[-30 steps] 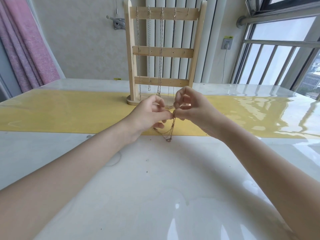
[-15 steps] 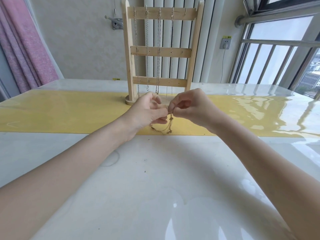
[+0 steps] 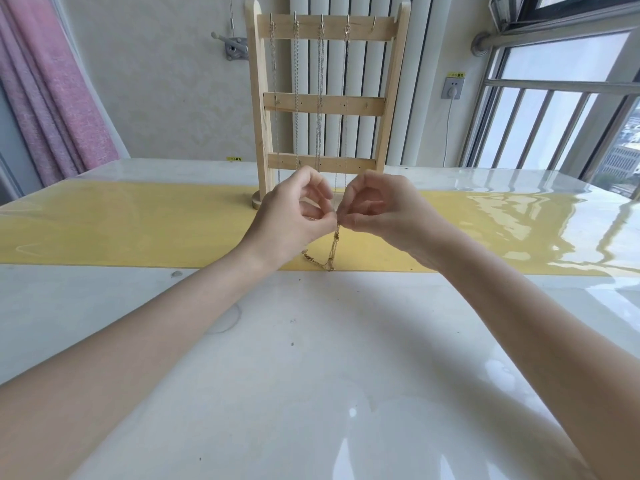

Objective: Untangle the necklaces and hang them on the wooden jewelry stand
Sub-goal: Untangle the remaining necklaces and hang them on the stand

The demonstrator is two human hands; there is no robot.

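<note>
Above the middle of the glossy white desk (image 3: 311, 358), the left hand (image 3: 291, 220) and right hand (image 3: 377, 216) meet fingertip to fingertip, both pinching a thin gold link-chain necklace (image 3: 332, 251) whose slack drops onto the near edge of the flat yellow runner (image 3: 138, 230). Behind them, toward the far edge, stands the pale wooden ladder-shaped jewelry stand (image 3: 323, 103), with fine silvery chains (image 3: 320, 98) hanging from its top-bar hooks.

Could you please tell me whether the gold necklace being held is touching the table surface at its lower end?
Touching: in the head view the gold necklace hangs from both hands' pinch and its lower loop lies on the table.
</note>
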